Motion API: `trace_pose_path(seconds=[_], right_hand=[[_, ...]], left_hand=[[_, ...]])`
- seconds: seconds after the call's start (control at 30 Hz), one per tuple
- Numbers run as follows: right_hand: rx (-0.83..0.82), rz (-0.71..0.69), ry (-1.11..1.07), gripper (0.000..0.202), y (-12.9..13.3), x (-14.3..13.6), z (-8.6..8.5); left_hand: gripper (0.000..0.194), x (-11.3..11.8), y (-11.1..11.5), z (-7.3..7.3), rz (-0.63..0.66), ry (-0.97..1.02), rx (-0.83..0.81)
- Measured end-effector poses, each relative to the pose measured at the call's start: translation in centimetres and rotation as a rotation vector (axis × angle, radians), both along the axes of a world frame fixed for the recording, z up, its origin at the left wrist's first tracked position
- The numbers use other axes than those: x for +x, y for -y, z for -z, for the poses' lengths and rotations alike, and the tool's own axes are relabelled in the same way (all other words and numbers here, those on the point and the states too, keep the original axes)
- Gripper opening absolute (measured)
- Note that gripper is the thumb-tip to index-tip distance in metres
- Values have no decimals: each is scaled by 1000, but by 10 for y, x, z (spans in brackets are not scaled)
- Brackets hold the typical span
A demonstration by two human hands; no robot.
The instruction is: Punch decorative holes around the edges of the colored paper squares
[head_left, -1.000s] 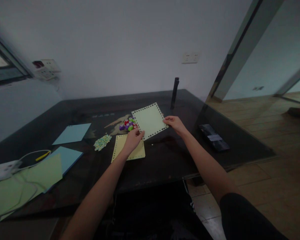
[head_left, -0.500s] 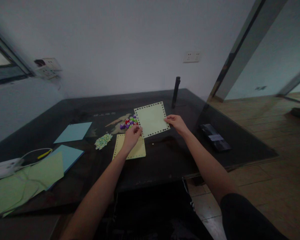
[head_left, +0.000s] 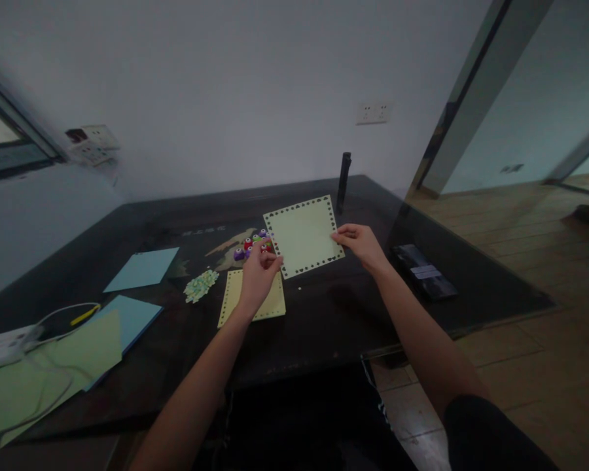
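Observation:
A pale green square sheet of paper (head_left: pixel 305 237), with small shapes punched along its edges, is held up tilted above the table. My right hand (head_left: pixel 360 245) pinches its right edge between thumb and fingers. At the lower left edge of the sheet, my left hand (head_left: pixel 261 271) has its thumb and fingertips closed on the paper. Beneath that hand lies a stack of yellowish paper (head_left: pixel 269 302) with a punched border, partly covered by the wrist. Several small colourful craft punches (head_left: pixel 248 245), red, purple and green, sit behind the left hand, some hidden by it.
A pile of paper confetti (head_left: pixel 201 286) lies left of the stack. Further left are blue paper (head_left: pixel 142 269), green sheets (head_left: pixel 53 373) and a white power strip (head_left: pixel 4 347) with a cable. A black upright object (head_left: pixel 343 183) stands behind; a dark packet (head_left: pixel 423 271) lies right.
The punched sheet has shifted slightly to the right, along with my right hand. My left hand has turned a little, its fingers still at the sheet's left edge.

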State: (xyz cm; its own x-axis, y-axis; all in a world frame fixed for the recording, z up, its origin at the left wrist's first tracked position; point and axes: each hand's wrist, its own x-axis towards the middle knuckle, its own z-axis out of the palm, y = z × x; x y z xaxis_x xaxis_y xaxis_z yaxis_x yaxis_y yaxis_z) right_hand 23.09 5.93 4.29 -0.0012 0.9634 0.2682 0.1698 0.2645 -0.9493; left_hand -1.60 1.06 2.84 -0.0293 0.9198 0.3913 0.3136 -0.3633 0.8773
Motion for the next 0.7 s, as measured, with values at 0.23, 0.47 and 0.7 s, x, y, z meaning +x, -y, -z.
trace_pose_path(seconds=[0.23,0.47,0.7], right_hand=[[19,148,41,24,27,29,-1],[-17,240,232,32,35,65,31],[-153,210,396,31,35,83,61]], left_hand=[[40,28,10,-23,84,-160,58],[24,64,-2,19,190,-350,-46],[27,71,4,37,219,-563,-100]])
